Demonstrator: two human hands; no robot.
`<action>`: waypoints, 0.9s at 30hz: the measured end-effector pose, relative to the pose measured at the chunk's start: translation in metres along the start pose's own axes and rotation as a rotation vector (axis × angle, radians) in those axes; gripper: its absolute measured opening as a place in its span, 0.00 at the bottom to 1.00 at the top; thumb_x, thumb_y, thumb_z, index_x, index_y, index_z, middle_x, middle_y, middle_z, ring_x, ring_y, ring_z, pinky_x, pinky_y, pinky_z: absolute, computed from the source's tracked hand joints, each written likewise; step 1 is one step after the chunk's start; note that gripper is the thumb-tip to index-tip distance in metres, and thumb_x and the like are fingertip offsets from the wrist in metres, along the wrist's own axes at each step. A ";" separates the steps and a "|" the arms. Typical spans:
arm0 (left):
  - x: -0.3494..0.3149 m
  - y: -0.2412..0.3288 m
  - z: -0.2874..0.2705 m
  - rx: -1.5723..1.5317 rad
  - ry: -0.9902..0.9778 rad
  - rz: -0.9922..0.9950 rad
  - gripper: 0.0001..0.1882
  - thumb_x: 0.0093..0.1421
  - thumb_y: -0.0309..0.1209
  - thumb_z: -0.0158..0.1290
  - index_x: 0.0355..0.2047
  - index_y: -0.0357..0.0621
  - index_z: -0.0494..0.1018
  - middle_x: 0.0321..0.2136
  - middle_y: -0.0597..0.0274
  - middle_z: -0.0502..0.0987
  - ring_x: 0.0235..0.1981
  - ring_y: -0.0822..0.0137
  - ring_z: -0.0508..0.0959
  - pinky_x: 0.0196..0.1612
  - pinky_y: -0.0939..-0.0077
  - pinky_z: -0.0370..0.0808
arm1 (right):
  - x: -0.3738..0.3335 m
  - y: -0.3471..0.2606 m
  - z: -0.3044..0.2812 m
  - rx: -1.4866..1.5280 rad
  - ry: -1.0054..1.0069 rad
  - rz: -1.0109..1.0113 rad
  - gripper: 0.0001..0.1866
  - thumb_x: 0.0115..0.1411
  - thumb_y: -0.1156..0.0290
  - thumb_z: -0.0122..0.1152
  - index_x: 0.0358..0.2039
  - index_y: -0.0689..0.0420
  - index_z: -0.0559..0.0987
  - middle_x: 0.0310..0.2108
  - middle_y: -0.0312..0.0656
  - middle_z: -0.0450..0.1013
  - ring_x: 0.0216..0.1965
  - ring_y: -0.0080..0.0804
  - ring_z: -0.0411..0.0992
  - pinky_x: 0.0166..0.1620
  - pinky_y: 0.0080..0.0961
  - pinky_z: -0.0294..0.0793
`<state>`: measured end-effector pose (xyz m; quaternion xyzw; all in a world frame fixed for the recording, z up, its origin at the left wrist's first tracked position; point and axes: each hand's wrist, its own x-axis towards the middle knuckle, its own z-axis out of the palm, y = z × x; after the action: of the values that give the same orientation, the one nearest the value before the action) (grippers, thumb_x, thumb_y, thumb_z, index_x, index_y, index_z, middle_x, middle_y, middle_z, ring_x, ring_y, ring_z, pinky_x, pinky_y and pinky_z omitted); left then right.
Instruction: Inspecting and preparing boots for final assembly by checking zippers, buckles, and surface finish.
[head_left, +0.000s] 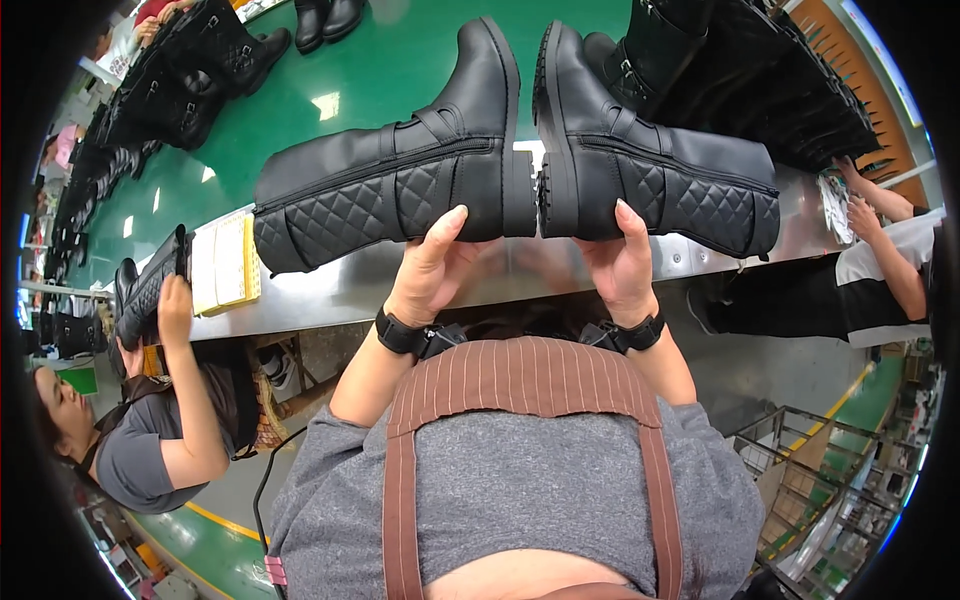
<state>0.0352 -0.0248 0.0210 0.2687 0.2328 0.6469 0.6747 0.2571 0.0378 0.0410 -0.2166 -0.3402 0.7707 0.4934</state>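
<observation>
Two tall black boots lie on their sides over the bench edge, their soles facing each other with a narrow gap between. The left boot (400, 185) has a quilted shaft pointing left, a long side zip and crossed straps at the ankle. My left hand (437, 270) grips it near the heel, thumb on top. The right boot (650, 180) mirrors it, its shaft pointing right. My right hand (615, 265) holds that one by the heel, thumb up and fingers hidden beneath. Both zips look closed.
A yellow pad of paper (225, 262) lies left on the metal bench edge (470, 280). Black boots (750, 90) crowd the far right, with more boots (185, 85) far left across the green surface (370, 60). One co-worker (160, 430) handles a boot at left; another person's arms (885, 235) reach in at right.
</observation>
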 end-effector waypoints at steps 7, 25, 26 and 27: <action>-0.005 0.003 0.001 0.019 0.053 -0.036 0.23 0.65 0.38 0.48 0.54 0.35 0.68 0.52 0.54 0.74 0.55 0.60 0.72 0.61 0.58 0.64 | -0.001 0.007 -0.011 0.017 -0.006 0.045 0.23 0.60 0.59 0.55 0.51 0.62 0.74 0.50 0.42 0.74 0.50 0.34 0.72 0.55 0.34 0.69; -0.005 0.003 -0.016 0.026 0.067 -0.011 0.23 0.58 0.20 0.52 0.55 0.37 0.67 0.52 0.56 0.72 0.54 0.61 0.72 0.60 0.62 0.67 | 0.000 0.016 -0.040 -0.026 -0.129 0.133 0.26 0.56 0.64 0.55 0.50 0.70 0.73 0.53 0.49 0.71 0.55 0.41 0.69 0.62 0.39 0.62; -0.005 0.002 -0.017 0.050 0.078 0.015 0.24 0.57 0.18 0.52 0.55 0.38 0.67 0.51 0.58 0.72 0.53 0.64 0.72 0.60 0.66 0.67 | 0.004 0.017 -0.044 -0.022 -0.175 0.054 0.22 0.56 0.71 0.55 0.50 0.67 0.74 0.52 0.46 0.72 0.54 0.40 0.70 0.60 0.37 0.65; -0.006 0.004 -0.017 0.147 0.110 0.027 0.22 0.57 0.19 0.54 0.53 0.38 0.69 0.50 0.59 0.73 0.51 0.65 0.73 0.58 0.68 0.68 | 0.008 0.017 -0.044 -0.026 -0.184 0.043 0.22 0.56 0.71 0.55 0.50 0.67 0.74 0.52 0.46 0.72 0.54 0.40 0.70 0.60 0.37 0.65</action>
<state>0.0206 -0.0296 0.0110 0.2844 0.3129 0.6508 0.6307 0.2728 0.0541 -0.0012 -0.1585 -0.3893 0.7933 0.4404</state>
